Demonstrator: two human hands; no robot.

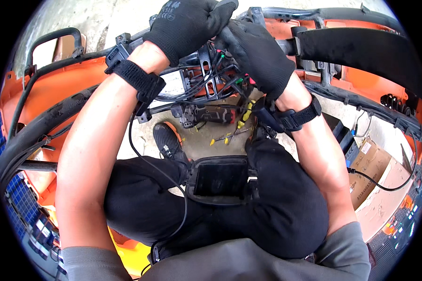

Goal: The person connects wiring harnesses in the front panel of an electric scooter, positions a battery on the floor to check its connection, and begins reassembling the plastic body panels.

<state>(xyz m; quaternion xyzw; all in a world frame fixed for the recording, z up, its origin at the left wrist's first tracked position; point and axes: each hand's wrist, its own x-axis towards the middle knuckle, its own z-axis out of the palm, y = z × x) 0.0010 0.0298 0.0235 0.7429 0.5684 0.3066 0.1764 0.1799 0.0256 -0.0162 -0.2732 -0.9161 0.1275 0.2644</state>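
Both my hands wear black work gloves and meet over the middle of a vehicle frame at the top. My left hand [188,27] has its fingers curled in, touching the fingers of my right hand [258,55]. My right hand is also closed, with its fingertips drawn together. Whatever the two hands pinch is hidden by the gloves. Directly below them runs a tangle of black cables [215,77] with small green and pink connectors. A silver box [172,84] with a label is mounted beside the cables, under my left wrist.
Black frame tubes [56,110] and orange panels [91,79] surround the work area. A camouflage-patterned power tool [211,115] and yellow-handled screwdriver [247,112] lie on the floor near my feet. Cardboard boxes [373,161] stand at the right. A black seat-like part [361,51] juts in at upper right.
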